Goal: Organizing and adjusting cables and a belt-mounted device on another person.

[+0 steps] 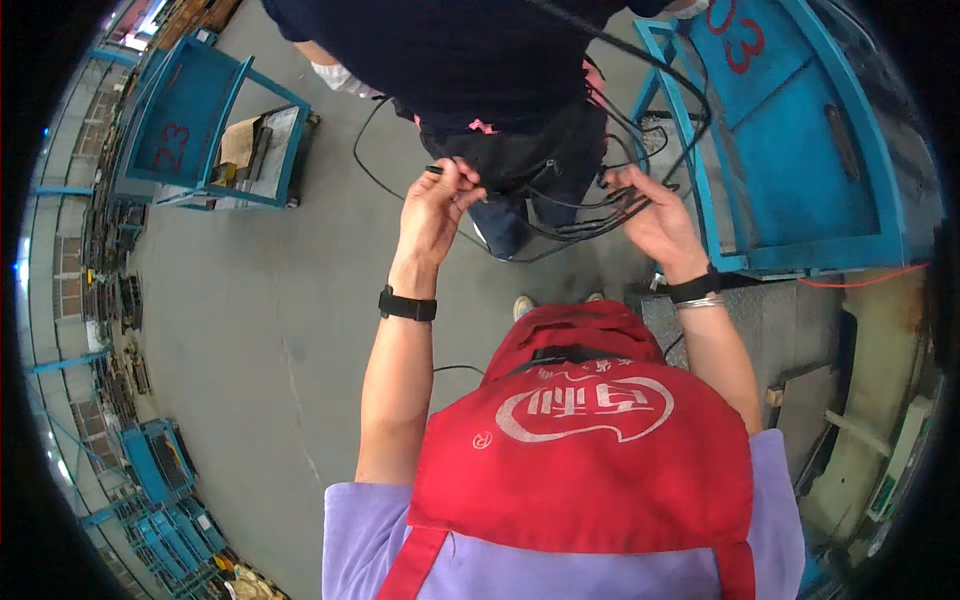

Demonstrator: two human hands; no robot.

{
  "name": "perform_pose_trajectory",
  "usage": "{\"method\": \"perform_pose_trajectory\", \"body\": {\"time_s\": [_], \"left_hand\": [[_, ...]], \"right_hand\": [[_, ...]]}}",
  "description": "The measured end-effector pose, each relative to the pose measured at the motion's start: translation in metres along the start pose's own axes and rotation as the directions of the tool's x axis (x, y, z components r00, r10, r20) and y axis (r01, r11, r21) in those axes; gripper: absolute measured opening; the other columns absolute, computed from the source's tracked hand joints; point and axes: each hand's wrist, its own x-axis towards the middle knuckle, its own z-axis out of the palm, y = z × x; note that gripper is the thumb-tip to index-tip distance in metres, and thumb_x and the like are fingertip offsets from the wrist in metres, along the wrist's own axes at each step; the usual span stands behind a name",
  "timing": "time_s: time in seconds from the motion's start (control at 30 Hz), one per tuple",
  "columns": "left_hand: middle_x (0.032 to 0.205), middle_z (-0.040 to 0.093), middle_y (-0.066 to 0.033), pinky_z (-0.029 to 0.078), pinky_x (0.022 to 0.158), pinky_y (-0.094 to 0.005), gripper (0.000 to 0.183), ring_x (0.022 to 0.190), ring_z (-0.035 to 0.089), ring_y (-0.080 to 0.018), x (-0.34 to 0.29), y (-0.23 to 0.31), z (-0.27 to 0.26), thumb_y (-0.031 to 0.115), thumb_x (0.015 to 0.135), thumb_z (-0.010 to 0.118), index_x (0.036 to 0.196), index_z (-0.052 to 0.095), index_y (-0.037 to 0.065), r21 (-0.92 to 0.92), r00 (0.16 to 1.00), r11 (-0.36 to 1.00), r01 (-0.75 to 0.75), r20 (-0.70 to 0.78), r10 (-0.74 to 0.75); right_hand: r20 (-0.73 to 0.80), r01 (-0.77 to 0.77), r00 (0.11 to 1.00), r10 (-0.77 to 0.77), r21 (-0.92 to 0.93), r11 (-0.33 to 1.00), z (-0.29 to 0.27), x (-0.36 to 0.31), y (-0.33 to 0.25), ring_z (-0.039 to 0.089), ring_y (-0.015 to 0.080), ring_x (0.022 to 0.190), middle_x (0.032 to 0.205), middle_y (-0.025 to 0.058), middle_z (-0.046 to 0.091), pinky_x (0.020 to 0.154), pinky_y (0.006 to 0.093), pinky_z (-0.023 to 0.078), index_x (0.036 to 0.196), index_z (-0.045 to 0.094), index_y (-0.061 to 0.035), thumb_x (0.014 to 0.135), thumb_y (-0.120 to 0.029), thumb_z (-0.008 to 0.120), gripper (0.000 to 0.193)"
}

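Black cables (590, 215), red apron (590, 450), lilac shirt (360, 530), blue carts (800, 150), grey floor (260, 330).

The other person (470, 60) is cut off by the top edge; the cable (590, 215) ends vanish behind the hands (545, 205).

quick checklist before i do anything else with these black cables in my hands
1. Left hand pinching one black cable end: ok.
2. Right hand gripping the black cable bundle: ok.
3. Strands untangled: not ok, loops cross between the hands.
4. Room in front: not ok, another person in dark clothes stands right against the cables.
5. Cable clear of the blue cart on the right: cannot tell, one loop runs close to its frame.
6. Cable end undamaged: cannot tell, too small.
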Motion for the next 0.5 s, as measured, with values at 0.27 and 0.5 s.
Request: {"method": "perform_pose_trajectory", "body": {"time_s": [0.27, 0.5], "left_hand": [[0.098, 0.059, -0.0066, 0.043, 0.091, -0.0352, 0.018, 0.091, 0.056, -0.0155, -0.014, -0.011, -0.007, 0.019, 0.092, 0.052, 0.095, 0.056, 0.002, -0.015, 0.998, 0.998, -0.058, 0.016, 0.058], [0.107, 0.057, -0.0058, 0.044, 0.087, -0.0298, 0.026, 0.099, 0.052, -0.0151, -0.038, 0.002, 0.016, 0.006, 0.082, 0.059, 0.108, 0.056, 0.002, 0.472, 0.993, 0.88, -0.046, 0.116, -0.01]], "right_hand": [[-0.227, -0.074, 0.973, 0.039, -0.145, 0.987, -0.003, -0.007, -0.009, 0.05, 0.0062, 0.065, 0.079, -0.0019, 0.059, 0.057, 0.0199, 0.04, 0.085, 0.061, -0.008, 0.085, -0.019, 0.061, 0.011], [-0.324, 0.03, 0.945, -0.049, -0.064, 0.998, -0.001, -0.003, -0.005, 0.05, 0.0079, 0.063, 0.08, 0.0013, 0.059, 0.059, 0.0205, 0.044, 0.087, 0.06, -0.005, 0.086, -0.016, 0.06, 0.011]]}}
